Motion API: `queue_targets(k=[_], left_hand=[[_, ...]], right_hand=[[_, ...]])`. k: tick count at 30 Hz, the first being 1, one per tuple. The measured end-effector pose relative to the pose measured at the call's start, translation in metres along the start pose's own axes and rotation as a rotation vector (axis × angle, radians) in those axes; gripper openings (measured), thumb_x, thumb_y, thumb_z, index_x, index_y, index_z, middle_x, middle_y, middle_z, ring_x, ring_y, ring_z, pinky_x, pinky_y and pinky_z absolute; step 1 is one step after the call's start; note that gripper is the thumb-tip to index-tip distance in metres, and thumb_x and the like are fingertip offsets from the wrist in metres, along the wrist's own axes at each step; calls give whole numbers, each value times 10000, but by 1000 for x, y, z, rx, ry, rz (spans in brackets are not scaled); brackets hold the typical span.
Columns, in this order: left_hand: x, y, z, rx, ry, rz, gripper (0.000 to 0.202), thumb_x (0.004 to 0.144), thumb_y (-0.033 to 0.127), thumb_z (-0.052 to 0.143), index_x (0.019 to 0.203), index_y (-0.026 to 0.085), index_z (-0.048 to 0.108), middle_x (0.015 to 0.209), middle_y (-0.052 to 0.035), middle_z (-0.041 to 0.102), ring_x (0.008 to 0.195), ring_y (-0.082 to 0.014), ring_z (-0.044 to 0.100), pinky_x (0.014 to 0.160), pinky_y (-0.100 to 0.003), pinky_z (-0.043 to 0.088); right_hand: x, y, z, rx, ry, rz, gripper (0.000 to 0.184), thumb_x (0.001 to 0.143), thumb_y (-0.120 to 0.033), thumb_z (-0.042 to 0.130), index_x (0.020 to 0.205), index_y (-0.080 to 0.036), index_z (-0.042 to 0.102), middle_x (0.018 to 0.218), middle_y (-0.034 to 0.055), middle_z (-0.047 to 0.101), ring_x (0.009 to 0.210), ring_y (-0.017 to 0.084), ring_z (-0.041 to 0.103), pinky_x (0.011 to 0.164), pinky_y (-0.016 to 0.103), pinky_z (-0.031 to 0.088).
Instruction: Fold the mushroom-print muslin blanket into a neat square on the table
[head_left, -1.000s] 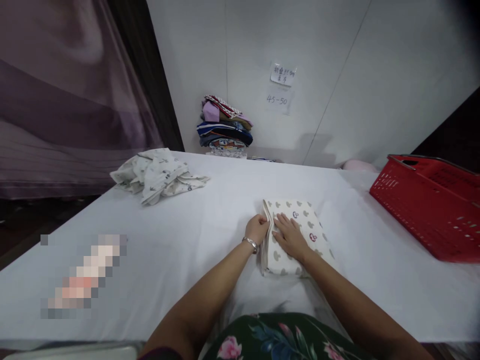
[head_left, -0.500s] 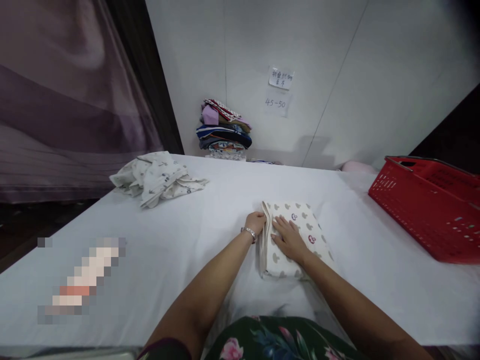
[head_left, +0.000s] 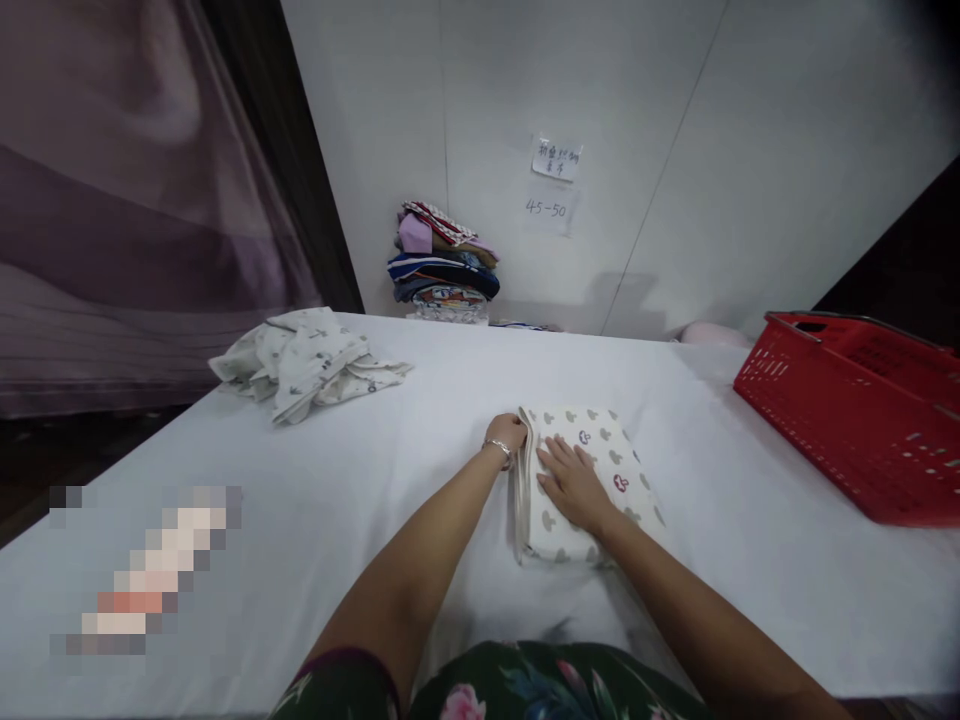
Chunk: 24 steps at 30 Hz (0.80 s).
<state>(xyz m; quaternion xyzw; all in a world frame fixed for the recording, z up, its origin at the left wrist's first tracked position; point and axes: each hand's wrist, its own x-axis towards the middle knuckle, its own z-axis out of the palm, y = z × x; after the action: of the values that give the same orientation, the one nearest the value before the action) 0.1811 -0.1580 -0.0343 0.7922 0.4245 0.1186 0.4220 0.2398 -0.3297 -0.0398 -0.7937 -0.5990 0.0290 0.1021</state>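
Observation:
A folded cream cloth point(head_left: 585, 540) with grey and a few coloured mushroom-like prints lies on the white-covered table point(head_left: 720, 590) in front of me. My left hand point(head_left: 507, 436), with a bracelet at its wrist, grips the layered left edge of this cloth near its far corner; its fingertips are partly hidden by the fold. Flat on top of the cloth rests my right hand point(head_left: 574, 482), fingers spread. Under that palm part of the print is covered.
A crumpled white printed cloth point(head_left: 307, 360) lies at the far left. On the right stands a red plastic basket point(head_left: 847, 420) with a metal handle. Folded fabrics point(head_left: 442, 265) are stacked by the wall behind the table. A pixelated patch point(head_left: 154, 575) covers something at the near left.
The whole view has shifted slightly. My left hand has bent a little further over the cloth's left edge; my right hand stays flat on top.

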Motion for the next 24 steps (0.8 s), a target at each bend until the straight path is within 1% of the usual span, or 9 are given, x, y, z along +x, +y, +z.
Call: queue_targets(k=[3,6,9,12,14,17,21,24], left_hand=[[9,7,0,41,10,-2,188,722,259,549,787,172,702,854,-83,710,786,-168,632,655,-227,426],[13,8,1,65,42,-21,191,739,246,533,821,175,690,921,-95,701,856,-184,630,698,-238,432],[13,6,6,76,102,-75,215,773,249,493,879,180,666,996,-110,681,930,-212,618,742,-273,440],[11,4,12,75,144,-126,244,807,266,447,934,186,640,1027,-116,668,942,-224,617,746,-297,448],[11,3,13,73,153,-134,254,815,270,436,951,183,632,1039,-118,664,947,-223,617,750,-297,449],[16,0,11,68,118,-110,226,794,252,471,901,170,652,1028,-118,669,952,-208,614,756,-269,442],[26,-8,5,47,25,-73,198,768,222,495,803,161,680,881,-92,702,809,-167,639,659,-221,438],[30,-12,4,39,-13,-63,220,778,223,477,821,160,683,842,-77,704,746,-146,636,610,-209,431]], right_hand=[[0,-2,-1,-8,-4,-4,488,923,-389,293,1363,-203,394,1474,61,255,1367,228,153,1089,451,121],[0,-2,-1,-12,-9,0,491,927,-390,281,1367,-201,387,1475,65,252,1368,230,148,1088,453,121],[0,-1,-1,-13,-12,-7,486,929,-379,276,1372,-205,380,1477,66,246,1369,224,145,1089,451,119],[-1,-1,0,-11,-11,-15,486,929,-374,278,1376,-208,372,1478,65,242,1371,221,139,1090,452,117],[-1,-2,-1,1,-14,-12,489,928,-375,278,1378,-204,370,1479,64,239,1372,220,134,1091,452,115],[0,-2,-3,41,-36,7,492,920,-370,300,1376,-201,374,1480,66,235,1373,218,131,1094,450,103],[7,1,-15,142,-78,50,476,893,-349,368,1351,-227,411,1468,72,268,1365,224,168,1083,466,134],[22,5,-27,148,-15,67,474,900,-320,355,1365,-232,386,1478,68,243,1371,221,144,1083,466,140]])
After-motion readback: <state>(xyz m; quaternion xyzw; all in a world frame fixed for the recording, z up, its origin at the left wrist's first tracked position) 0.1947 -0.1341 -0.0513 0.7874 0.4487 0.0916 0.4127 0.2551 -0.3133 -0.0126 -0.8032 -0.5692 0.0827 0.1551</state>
